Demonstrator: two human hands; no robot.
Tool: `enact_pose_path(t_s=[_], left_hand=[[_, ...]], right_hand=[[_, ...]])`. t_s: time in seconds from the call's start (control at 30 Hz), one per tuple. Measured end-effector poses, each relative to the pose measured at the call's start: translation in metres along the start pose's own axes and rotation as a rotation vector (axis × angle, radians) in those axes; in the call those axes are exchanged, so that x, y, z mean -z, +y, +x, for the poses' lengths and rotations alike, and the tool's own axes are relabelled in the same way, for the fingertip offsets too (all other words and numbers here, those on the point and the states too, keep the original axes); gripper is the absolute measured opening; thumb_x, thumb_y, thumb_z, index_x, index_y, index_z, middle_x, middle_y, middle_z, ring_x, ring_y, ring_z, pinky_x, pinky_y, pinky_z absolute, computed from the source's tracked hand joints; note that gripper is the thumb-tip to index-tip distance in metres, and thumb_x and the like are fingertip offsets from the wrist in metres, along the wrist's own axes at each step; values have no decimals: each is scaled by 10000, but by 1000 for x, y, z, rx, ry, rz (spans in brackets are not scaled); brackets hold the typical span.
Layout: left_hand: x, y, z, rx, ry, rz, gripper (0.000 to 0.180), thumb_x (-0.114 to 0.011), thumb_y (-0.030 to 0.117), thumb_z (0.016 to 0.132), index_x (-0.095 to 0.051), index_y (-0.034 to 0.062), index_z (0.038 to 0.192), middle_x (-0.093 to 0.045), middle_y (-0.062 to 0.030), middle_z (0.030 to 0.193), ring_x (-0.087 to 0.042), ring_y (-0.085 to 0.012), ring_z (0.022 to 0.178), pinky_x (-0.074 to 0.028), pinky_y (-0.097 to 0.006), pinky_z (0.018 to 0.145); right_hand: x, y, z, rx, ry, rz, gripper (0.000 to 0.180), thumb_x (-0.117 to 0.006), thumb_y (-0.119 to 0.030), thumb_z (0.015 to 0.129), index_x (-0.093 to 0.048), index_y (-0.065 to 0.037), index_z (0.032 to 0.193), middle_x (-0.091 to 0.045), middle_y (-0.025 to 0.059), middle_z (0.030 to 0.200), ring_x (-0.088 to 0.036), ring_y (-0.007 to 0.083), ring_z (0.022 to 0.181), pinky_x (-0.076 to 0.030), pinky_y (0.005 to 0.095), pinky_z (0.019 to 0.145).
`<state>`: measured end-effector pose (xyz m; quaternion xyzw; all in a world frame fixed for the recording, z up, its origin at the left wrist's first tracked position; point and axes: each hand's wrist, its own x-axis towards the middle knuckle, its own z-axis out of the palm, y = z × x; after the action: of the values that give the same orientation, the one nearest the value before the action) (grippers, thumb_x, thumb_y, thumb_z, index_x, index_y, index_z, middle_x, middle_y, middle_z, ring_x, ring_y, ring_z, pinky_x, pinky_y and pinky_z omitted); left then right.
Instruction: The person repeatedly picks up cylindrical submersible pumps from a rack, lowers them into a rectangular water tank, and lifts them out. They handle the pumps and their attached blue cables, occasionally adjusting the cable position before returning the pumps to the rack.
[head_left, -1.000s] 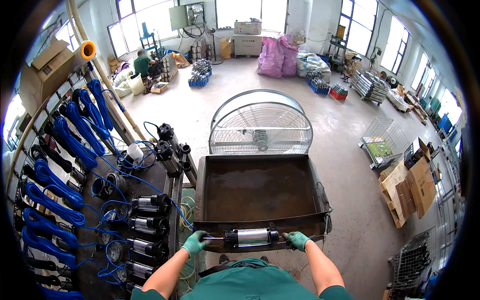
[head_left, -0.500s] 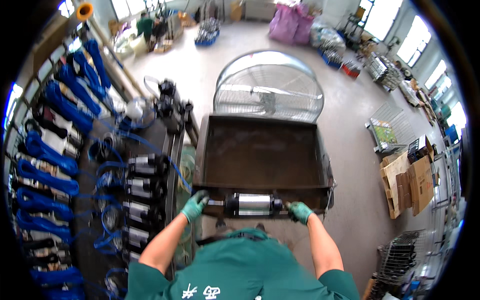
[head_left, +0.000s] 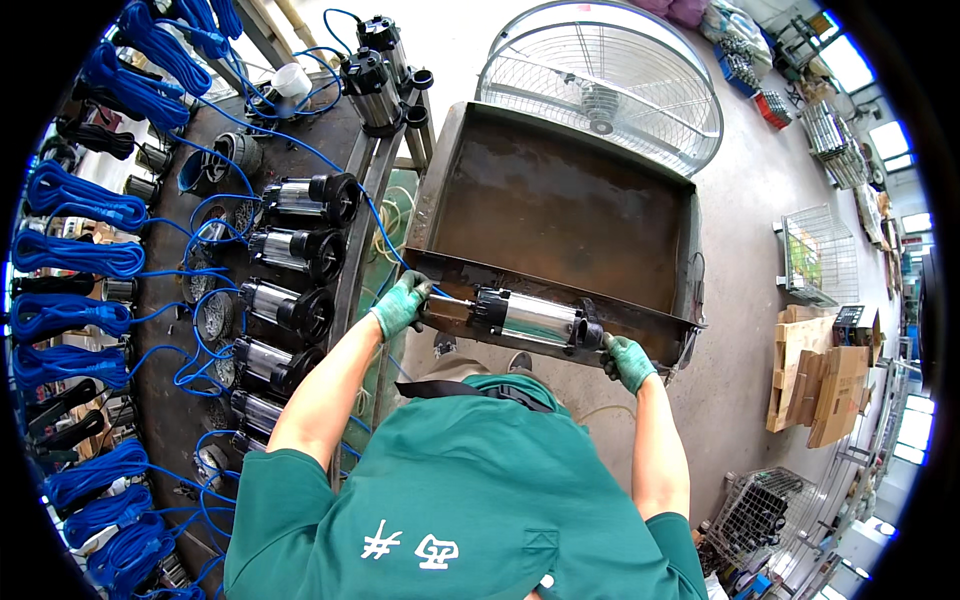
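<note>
Green-gloved left hand (head_left: pixel 404 304) curls around a metal shaft (head_left: pixel 453 299); right hand (head_left: pixel 629 362) bends at the opposite end, how firmly I cannot tell. Between both grips sits the silver-black pump (head_left: pixel 530 318), along the tray's (head_left: pixel 437 188) near side; uneven support could tip it loose.

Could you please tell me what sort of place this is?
It looks like a factory workshop, though what it makes is less certain. Signs are the row of matching black-and-silver cylinders, the many coiled blue cables beside them, and the large caged fan.
</note>
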<state>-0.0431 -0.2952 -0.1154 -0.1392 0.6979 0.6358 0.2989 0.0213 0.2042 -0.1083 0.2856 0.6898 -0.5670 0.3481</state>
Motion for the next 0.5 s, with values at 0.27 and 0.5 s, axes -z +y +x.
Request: enact_pose_path(t_s=[0.27, 0.5], left_hand=[[7, -9, -5, 76, -19, -216, 307, -526, 368, 1105, -545, 78, 1007, -539, -14, 695, -527, -129, 496, -578, -350, 526], [35, -7, 16, 253, 128, -111, 514, -479, 501, 1086, -637, 34, 943, -470, -28, 565, -466, -188, 413, -553, -405, 427]], right_hand=[[-1, -1, -4, 9, 2, -3, 419, -633, -484, 1037, -664, -66, 1043, -627, 30, 751, -556, 110, 564, -462, 286, 497], [-3, -3, -5, 11, -2, 1, 422, -634, -497, 1032, -658, -76, 1020, -630, 29, 757, -548, 108, 560, -464, 286, 502]])
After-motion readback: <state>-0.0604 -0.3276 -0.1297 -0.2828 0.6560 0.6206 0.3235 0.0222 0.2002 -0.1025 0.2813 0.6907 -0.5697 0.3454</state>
